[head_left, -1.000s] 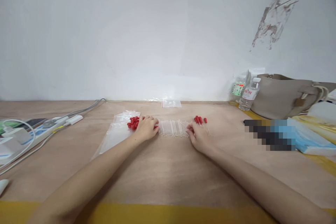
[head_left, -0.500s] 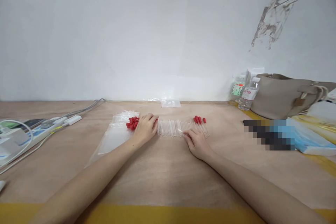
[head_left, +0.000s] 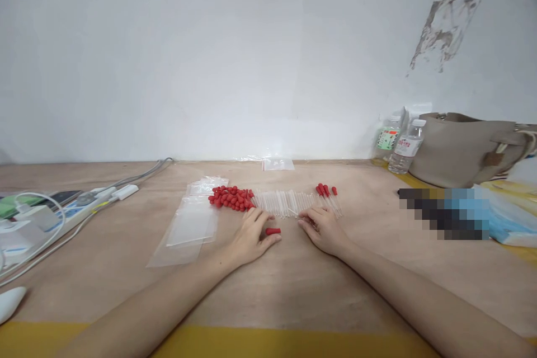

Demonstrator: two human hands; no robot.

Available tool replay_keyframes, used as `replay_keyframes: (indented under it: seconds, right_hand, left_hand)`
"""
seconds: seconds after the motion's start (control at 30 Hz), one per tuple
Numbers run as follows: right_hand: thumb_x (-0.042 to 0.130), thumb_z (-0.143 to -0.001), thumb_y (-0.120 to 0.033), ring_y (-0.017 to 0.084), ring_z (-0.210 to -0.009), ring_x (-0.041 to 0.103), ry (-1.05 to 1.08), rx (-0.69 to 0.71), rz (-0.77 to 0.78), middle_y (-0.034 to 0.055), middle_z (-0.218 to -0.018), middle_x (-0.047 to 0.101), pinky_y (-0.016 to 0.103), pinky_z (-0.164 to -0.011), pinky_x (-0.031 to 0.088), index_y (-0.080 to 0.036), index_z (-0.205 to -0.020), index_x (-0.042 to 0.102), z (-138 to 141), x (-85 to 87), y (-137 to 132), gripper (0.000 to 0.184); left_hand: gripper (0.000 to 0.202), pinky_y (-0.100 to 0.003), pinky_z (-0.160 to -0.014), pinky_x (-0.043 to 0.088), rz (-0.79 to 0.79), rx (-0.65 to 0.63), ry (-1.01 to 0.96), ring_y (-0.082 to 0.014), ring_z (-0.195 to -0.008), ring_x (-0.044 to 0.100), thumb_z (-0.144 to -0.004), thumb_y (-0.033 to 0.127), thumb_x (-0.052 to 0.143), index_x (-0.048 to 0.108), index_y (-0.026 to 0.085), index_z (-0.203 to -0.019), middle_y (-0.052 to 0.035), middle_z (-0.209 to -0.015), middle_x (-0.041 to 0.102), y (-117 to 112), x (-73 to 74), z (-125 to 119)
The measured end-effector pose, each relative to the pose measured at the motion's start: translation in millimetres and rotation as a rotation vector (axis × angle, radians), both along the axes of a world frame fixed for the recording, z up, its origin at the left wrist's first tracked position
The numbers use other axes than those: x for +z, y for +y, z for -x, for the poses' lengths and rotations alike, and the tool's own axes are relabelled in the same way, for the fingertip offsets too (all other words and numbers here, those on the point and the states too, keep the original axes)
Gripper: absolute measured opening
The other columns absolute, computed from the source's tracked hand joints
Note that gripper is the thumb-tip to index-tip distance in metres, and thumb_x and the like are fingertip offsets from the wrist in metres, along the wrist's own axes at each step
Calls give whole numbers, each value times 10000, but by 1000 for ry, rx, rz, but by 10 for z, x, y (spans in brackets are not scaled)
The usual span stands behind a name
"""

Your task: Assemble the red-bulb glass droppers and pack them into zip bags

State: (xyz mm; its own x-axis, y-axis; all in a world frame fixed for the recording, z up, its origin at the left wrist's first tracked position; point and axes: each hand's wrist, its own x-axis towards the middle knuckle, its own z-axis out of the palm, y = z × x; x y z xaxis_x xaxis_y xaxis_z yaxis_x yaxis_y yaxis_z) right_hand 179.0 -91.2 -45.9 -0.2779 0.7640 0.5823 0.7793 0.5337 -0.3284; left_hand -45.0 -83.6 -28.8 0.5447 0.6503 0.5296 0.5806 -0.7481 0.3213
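My left hand (head_left: 254, 235) is closed round a red rubber dropper bulb (head_left: 273, 231), which shows between thumb and fingers, lying sideways. My right hand (head_left: 321, 228) pinches a thin clear dropper tube (head_left: 292, 212), its end sticking out to the left past the fingertips. Behind and between the hands lies a row of clear tubes (head_left: 279, 201), side by side. A pile of loose red bulbs (head_left: 231, 198) lies at the row's left end. Beyond my right hand are several droppers (head_left: 322, 190), red bulbs fitted on their tubes.
Clear zip bags (head_left: 191, 226) lie left of the bulb pile; another small bag (head_left: 278, 164) is by the wall. A power strip (head_left: 71, 212) with cables stands far left, a white mouse-shaped object (head_left: 12, 303) nearer. Bottles (head_left: 406, 146), a grey bag (head_left: 461, 148) and a blue package (head_left: 499, 218) are at right.
My left hand has moved from the bulb pile toward me and to the right, bringing one red bulb. My right hand stays near the tubes. The view has shifted slightly.
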Motion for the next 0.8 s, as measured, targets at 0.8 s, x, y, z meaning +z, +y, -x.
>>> replay_keyframes:
  seconds: [0.8]
  right_hand:
    - [397, -845, -214, 121, -680, 537, -48, 220, -110, 41, -825, 633, 322, -783, 284, -184, -965, 552, 165, 43, -183, 198]
  left_hand:
    - [100, -238, -664, 395, 160, -52, -141, -131, -729, 529, -865, 230, 399, 486, 179, -870, -7, -804, 578, -23, 15, -56]
